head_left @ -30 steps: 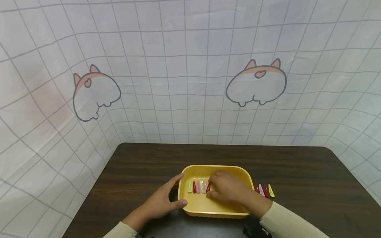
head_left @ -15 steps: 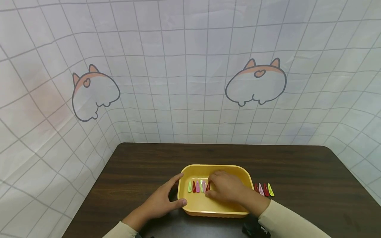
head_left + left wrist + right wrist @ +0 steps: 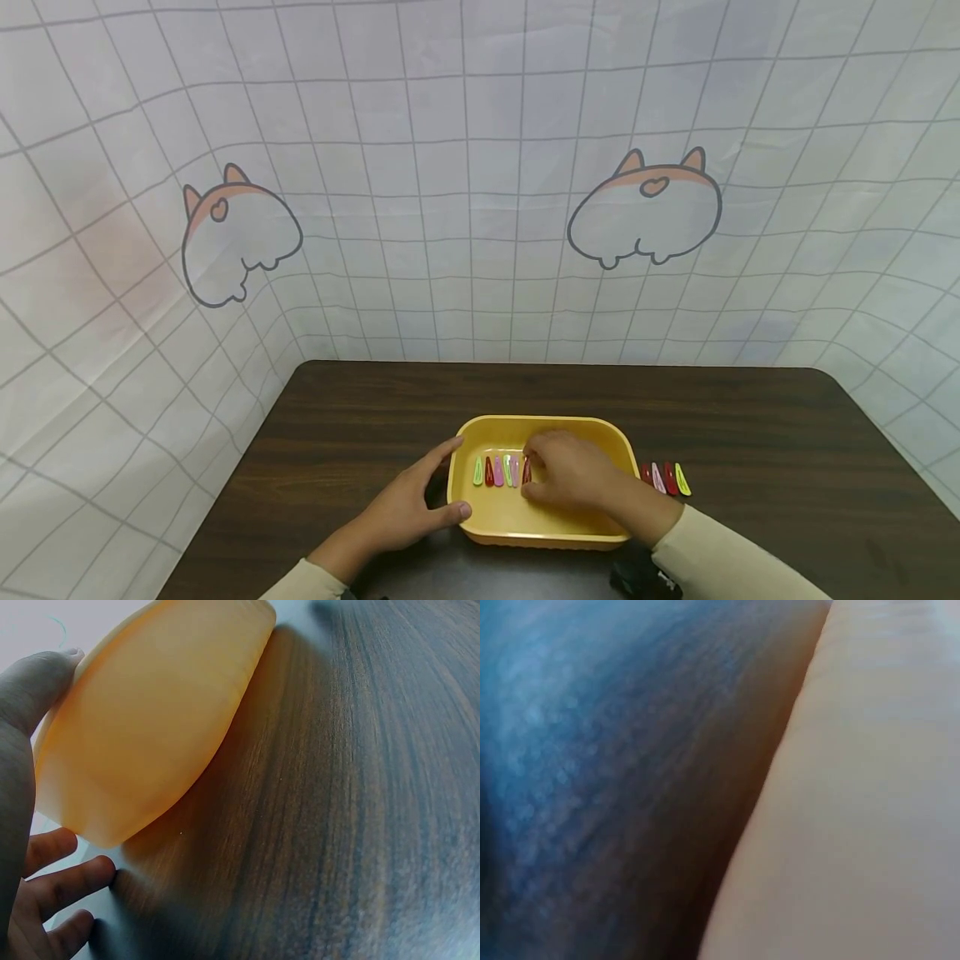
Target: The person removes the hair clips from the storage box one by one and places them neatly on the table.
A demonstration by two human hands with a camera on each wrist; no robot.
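My left hand (image 3: 405,504) holds the left side of a yellow plastic tray (image 3: 543,540), thumb and index fingertip at its rim. In the left wrist view the tray's outer wall (image 3: 165,712) shows, with the other fingers spread below it. Inside the tray, my right hand (image 3: 573,475) pinches a red hair clip (image 3: 527,470) between thumb and fingers. To its left runs a row of upright hair clips: light green (image 3: 478,471), red (image 3: 489,472), pink (image 3: 498,472), then green (image 3: 507,470) and lilac (image 3: 514,471). The right wrist view shows only the tray's outside (image 3: 840,825).
Right of the tray, several more hair clips stand in a row on the dark wooden table (image 3: 360,408): red, pink (image 3: 658,478), red (image 3: 671,479) and yellow (image 3: 682,480). A dark object (image 3: 641,575) lies under the right sleeve. A checked curtain (image 3: 450,250) surrounds the table.
The red clip under my right hand has turned from a slant to nearly upright and shifted slightly right. The left hand and tray have stayed put.
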